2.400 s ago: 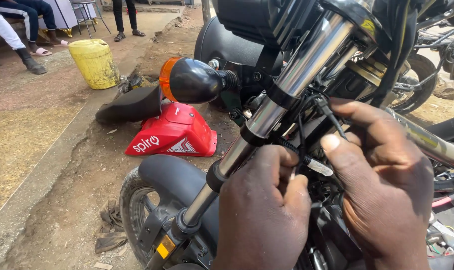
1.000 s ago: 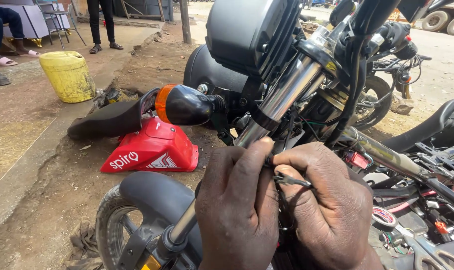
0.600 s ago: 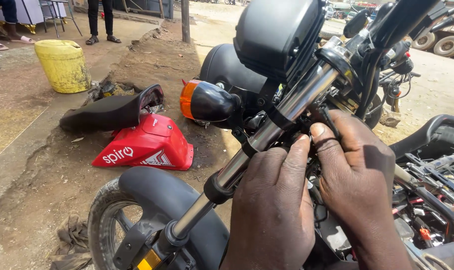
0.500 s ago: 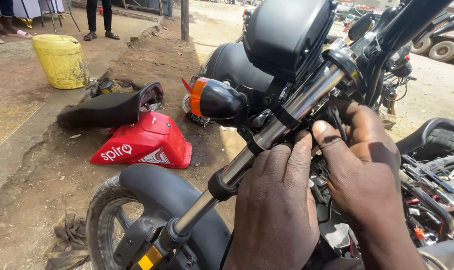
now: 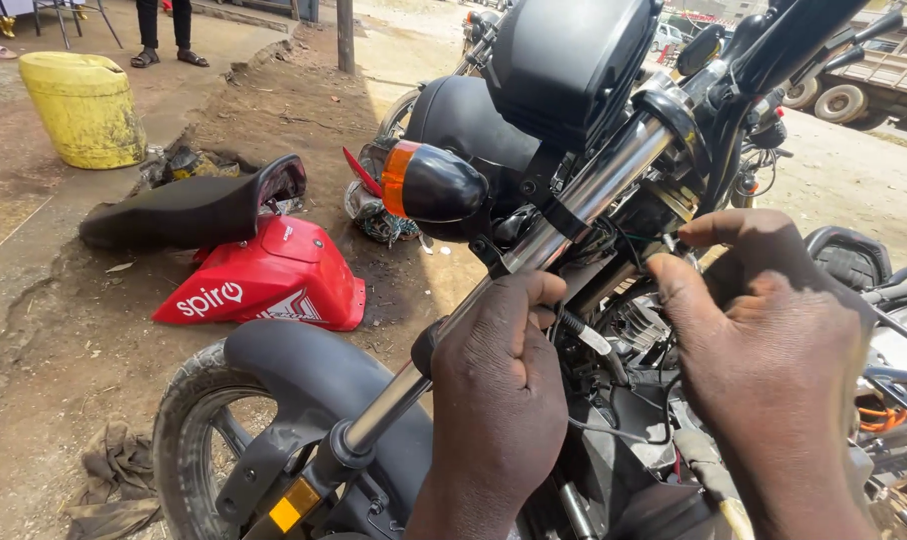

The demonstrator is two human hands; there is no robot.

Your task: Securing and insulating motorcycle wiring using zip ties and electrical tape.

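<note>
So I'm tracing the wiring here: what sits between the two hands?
In the head view, between the left hand and right hand lies a tangle of black cables with a small light-coloured connector, behind the chrome fork tube.

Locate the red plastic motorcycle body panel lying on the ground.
In the head view, the red plastic motorcycle body panel lies on the dirt at left, under the detached black seat, beyond the front tyre.

Chrome fork tube [image 5: 573,215]; black fender [image 5: 313,375]; orange-lensed indicator [image 5: 401,180] (black housing); red body panel [image 5: 268,285]; yellow drum [image 5: 83,110].
</note>
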